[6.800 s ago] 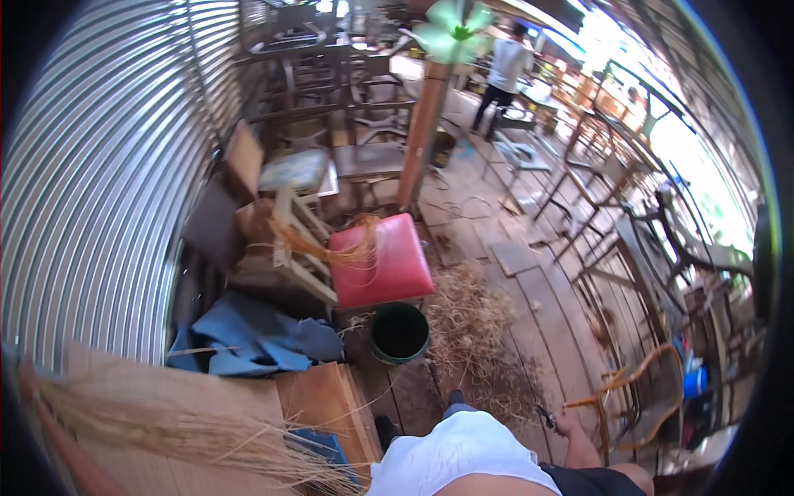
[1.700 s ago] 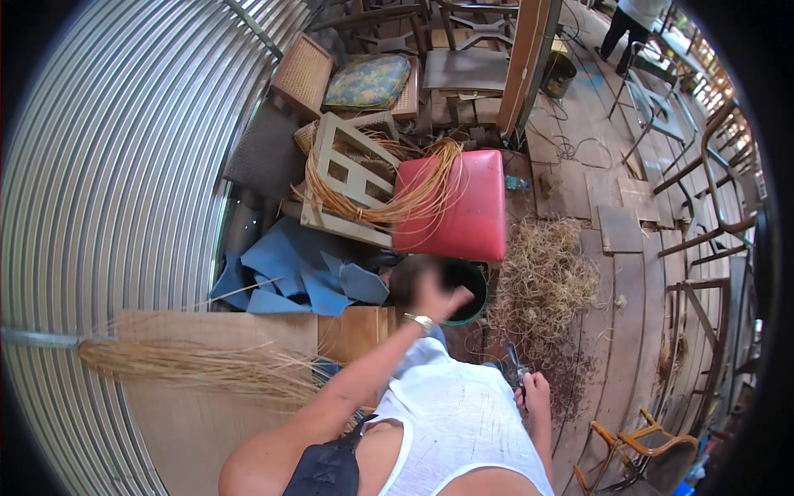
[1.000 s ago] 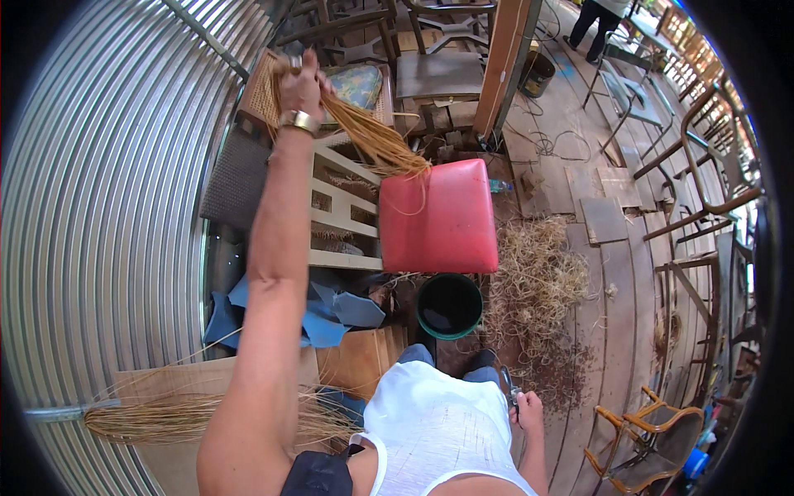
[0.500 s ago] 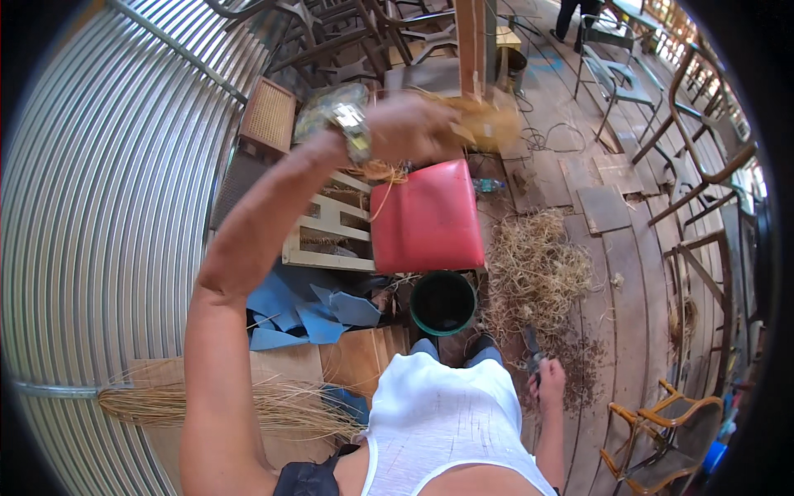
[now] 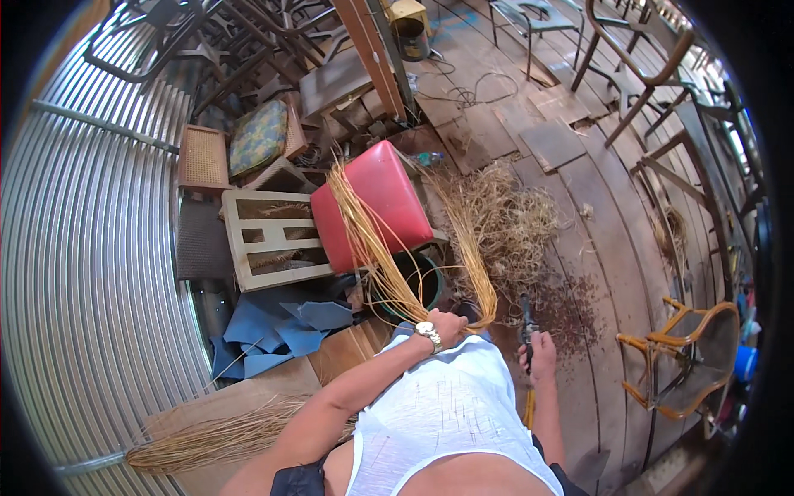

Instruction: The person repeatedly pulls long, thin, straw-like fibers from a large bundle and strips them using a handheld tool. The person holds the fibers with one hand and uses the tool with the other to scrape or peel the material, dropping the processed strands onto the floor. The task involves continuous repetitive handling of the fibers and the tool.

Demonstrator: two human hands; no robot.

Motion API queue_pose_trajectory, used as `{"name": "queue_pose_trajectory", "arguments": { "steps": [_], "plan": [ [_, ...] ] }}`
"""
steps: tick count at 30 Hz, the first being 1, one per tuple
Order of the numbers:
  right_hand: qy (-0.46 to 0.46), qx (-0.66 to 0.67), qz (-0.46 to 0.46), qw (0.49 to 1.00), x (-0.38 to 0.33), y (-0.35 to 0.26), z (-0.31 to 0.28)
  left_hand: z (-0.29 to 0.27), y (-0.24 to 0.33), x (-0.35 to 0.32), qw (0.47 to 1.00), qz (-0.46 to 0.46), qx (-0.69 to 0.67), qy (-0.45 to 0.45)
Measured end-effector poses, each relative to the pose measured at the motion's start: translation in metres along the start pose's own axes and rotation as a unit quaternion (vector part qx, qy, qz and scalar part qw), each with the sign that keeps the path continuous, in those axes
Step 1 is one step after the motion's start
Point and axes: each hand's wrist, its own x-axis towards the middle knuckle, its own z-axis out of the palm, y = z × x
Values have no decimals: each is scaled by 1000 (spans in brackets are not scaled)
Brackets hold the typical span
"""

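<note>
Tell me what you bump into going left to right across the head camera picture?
Ribbed grey metal wall → cream wooden slatted crate → red cushioned stool seat → tangled pile of dry straw → orange-framed wire chair.

- I see my left hand (image 5: 447, 325) gripping dry, pale-yellow cane strands (image 5: 376, 248), smooth and slightly glossy.
- The red cushion (image 5: 372, 202) looks like smooth, faintly shiny vinyl.
- The wall (image 5: 74, 273) is corrugated metal, dull silver.
- The floor planks (image 5: 595, 223) are worn, matt wood.
- My right hand (image 5: 542, 364) holds a dark tool (image 5: 526, 322) with a matt finish.
- The bucket (image 5: 426, 277) looks like dark green plastic.
</note>
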Motion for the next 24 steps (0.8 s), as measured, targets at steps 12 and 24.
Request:
{"name": "queue_pose_trajectory", "arguments": {
  "steps": [12, 24],
  "plan": [
    [-64, -116, -59, 989, -1, -24, 73, -30, 3, 1, 992, 101, 45, -60],
    [-147, -32, 89, 985, -23, -55, 176, -69, -48, -36, 983, 158, -91, 17]
  ]
}}
